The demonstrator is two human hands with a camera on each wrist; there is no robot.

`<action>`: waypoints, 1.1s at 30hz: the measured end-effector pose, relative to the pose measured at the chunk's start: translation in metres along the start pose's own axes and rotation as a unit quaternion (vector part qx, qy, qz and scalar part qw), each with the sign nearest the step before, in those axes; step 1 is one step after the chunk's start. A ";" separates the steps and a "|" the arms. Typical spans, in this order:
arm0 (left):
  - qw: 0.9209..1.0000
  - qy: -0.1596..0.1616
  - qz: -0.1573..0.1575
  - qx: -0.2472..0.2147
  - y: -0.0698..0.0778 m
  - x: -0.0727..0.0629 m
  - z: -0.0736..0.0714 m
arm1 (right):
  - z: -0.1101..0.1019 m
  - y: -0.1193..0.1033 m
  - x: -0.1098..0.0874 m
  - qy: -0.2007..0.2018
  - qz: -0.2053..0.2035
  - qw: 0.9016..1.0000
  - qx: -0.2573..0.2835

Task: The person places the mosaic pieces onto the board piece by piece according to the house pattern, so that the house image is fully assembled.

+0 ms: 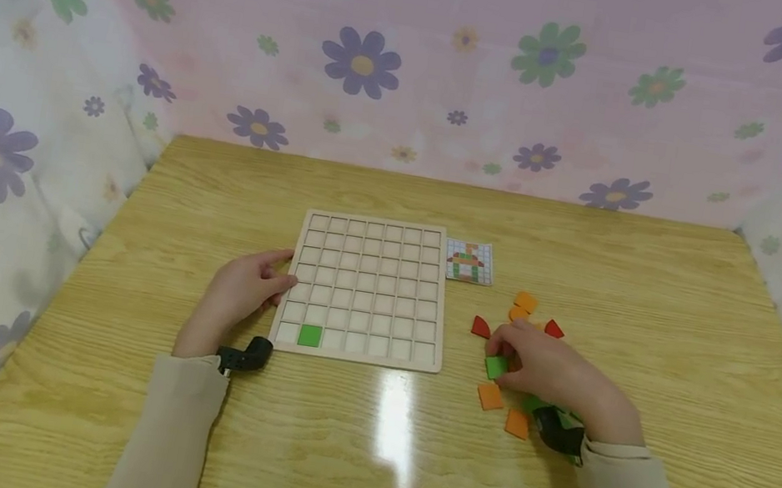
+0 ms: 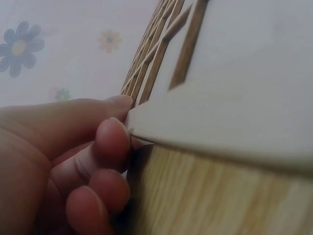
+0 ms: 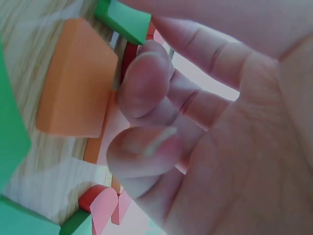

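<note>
A wooden grid board (image 1: 355, 357) lies on the table with one green square tile (image 1: 310, 336) in its bottom row, second cell from the left. My left hand (image 1: 232, 292) pinches the board's left edge. The left wrist view has the thumb (image 2: 83, 115) on the frame and the other fingers curled beneath. Off the board's right side, my right hand (image 1: 554, 374) holds a green square tile (image 1: 495, 368) between thumb and fingertips, low over loose tiles. In the right wrist view that green tile (image 3: 124, 22) is partly hidden by the hand.
Around the right hand lie orange squares (image 1: 489, 396), red quarter-round pieces (image 1: 481, 327) and green pieces, some hidden under the wrist. A small pattern card (image 1: 469, 262) sits against the board's upper right edge. A flowered curtain (image 1: 428, 98) encloses the table's back and sides.
</note>
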State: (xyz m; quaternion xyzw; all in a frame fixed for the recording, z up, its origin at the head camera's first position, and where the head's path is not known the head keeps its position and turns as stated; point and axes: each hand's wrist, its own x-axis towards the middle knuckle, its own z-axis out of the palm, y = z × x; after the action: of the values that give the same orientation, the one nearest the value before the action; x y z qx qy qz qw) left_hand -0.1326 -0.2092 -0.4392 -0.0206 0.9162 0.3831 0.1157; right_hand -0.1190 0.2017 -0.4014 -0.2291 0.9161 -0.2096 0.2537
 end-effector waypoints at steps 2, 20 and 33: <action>1.000 0.001 0.001 -0.002 0.000 0.000 0.001 | 0.001 0.000 0.000 0.002 -0.004 1.000 -0.001; 1.000 -0.002 0.001 0.000 0.001 -0.001 -0.001 | 0.002 -0.002 0.006 0.064 -0.022 0.998 -0.006; 1.000 -0.004 0.006 0.008 0.000 -0.001 -0.001 | 0.009 -0.028 0.017 0.148 -0.073 0.984 0.071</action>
State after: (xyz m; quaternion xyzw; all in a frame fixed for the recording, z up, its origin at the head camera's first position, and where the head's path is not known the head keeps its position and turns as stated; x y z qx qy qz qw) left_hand -0.1319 -0.2100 -0.4390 -0.0127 0.9188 0.3767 0.1170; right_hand -0.1185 0.1677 -0.4009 -0.2430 0.9073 -0.3233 0.1148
